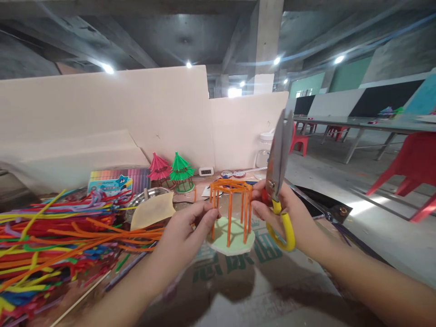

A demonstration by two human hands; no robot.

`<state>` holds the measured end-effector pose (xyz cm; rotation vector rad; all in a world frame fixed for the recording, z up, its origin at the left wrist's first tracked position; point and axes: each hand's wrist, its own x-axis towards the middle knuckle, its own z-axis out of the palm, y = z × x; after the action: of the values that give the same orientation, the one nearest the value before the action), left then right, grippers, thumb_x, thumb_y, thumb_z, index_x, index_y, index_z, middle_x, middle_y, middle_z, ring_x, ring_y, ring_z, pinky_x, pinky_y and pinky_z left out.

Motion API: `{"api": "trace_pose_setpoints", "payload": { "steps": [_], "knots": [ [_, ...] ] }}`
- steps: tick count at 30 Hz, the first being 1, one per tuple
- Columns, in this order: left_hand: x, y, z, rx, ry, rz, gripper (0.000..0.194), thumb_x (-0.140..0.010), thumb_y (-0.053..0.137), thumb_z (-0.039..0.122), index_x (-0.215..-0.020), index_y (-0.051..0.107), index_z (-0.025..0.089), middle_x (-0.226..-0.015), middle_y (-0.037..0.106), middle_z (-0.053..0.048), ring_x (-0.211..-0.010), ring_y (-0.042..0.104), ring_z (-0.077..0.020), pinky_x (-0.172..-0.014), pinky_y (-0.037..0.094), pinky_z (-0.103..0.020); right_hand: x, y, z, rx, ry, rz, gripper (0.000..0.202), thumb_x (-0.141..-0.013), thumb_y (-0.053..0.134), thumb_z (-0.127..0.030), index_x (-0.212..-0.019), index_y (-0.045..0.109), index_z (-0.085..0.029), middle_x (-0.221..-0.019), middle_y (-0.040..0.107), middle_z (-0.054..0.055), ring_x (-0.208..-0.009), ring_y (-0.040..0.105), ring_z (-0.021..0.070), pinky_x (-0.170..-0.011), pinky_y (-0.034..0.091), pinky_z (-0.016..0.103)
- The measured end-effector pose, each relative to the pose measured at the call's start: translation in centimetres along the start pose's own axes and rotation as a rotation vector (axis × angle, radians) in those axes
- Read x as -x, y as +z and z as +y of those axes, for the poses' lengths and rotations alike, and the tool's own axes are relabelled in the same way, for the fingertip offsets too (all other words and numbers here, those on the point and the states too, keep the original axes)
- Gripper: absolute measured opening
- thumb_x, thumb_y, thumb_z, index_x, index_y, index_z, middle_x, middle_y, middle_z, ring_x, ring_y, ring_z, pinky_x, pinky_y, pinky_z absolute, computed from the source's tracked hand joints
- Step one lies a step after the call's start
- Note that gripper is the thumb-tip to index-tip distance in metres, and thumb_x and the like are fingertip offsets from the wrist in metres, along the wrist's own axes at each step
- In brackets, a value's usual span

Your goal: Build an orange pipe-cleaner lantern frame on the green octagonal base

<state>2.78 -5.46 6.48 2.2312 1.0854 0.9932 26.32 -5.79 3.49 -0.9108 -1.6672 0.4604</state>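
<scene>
Scissors [279, 156] with yellow handles stood blades up in the right hand [284, 211], right of the frame's centre. That hand's fingers were curled around them, and its thumb and fingertips also met the upper right edge of an orange frame [229, 220]. The frame stood upright near the centre of the picture, its posts on a pale green base [236, 237]. The left hand [190, 225] pinched a post on the frame's left side between thumb and fingers. Printed cardboard [289, 290] lay below at lower centre; whether the base touched it could not be told. Colourful fuzzy stems [81, 234] were heaped at the lower left, near a cream sheet [153, 211]. Just left of centre, a pink model [158, 169] stood beside a green model [181, 169], with a marker set [117, 182] farther left.
</scene>
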Motion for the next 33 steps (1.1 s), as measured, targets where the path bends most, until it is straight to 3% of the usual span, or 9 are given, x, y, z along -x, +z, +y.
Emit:
{"api": "trace_pose_setpoints", "payload": {
  "steps": [4, 10, 17, 26, 33],
  "knots": [
    [-0.2, -0.8, -0.1, -0.092, 0.022, 0.076, 0.036, -0.098, 0.042, 0.037, -0.069, 0.054, 0.019, -0.061, 0.047, 0.003, -0.057, 0.045, -0.0116, -0.053, 0.034, -0.022, -0.9, -1.5, 0.6, 0.390, -0.085, -0.057, 0.028, -0.089, 0.064, -0.033, -0.111, 0.049, -0.023, -0.084, 0.054, 0.000, -0.068, 0.053, 0.0150, -0.061, 0.046, 0.028],
    [-0.3, -1.7, 0.7, -0.163, 0.063, 0.131, 0.038, -0.097, 0.043, 0.033, -0.063, 0.050, 0.019, -0.059, 0.047, 0.003, -0.056, 0.045, -0.0112, -0.051, 0.033, -0.021, -1.9, -3.2, 0.8, 0.909, -0.442, 0.075, 0.026, -0.084, 0.068, -0.032, -0.103, 0.056, -0.018, -0.085, 0.054, 0.006, -0.074, 0.052, 0.0220, -0.062, 0.042, 0.032],
    [-0.1, -1.5, 1.5, -0.129, 0.069, 0.086, 0.038, -0.096, 0.042, 0.031, -0.061, 0.049, 0.019, -0.056, 0.050, 0.003, -0.051, 0.046, -0.0106, -0.047, 0.034, -0.020, -1.7, -3.3, 0.1, 1.010, -0.532, 0.123, 0.025, -0.082, 0.063, -0.022, -0.105, 0.057, -0.019, -0.081, 0.053, 0.006, -0.070, 0.049, 0.0216, -0.057, 0.036, 0.030],
    [0.1, -1.5, 1.6, -0.185, 0.147, 0.106, 0.036, -0.097, 0.044, 0.026, -0.063, 0.049, 0.019, -0.057, 0.051, 0.003, -0.053, 0.048, -0.0102, -0.050, 0.036, -0.019, -1.6, -3.3, 0.0, 1.034, -0.552, 0.110, 0.021, -0.085, 0.062, -0.023, -0.105, 0.058, -0.018, -0.081, 0.056, 0.006, -0.069, 0.050, 0.0204, -0.057, 0.036, 0.030],
    [0.4, -1.5, 1.8, -0.135, 0.128, 0.089, 0.035, -0.098, 0.044, 0.026, -0.064, 0.051, 0.019, -0.056, 0.051, 0.004, -0.052, 0.048, -0.0099, -0.049, 0.036, -0.019, -1.5, -3.4, 0.0, 1.054, -0.574, 0.122, 0.024, -0.086, 0.062, -0.025, -0.109, 0.059, -0.017, -0.081, 0.059, 0.006, -0.068, 0.052, 0.0192, -0.055, 0.034, 0.028]
  ]
}}
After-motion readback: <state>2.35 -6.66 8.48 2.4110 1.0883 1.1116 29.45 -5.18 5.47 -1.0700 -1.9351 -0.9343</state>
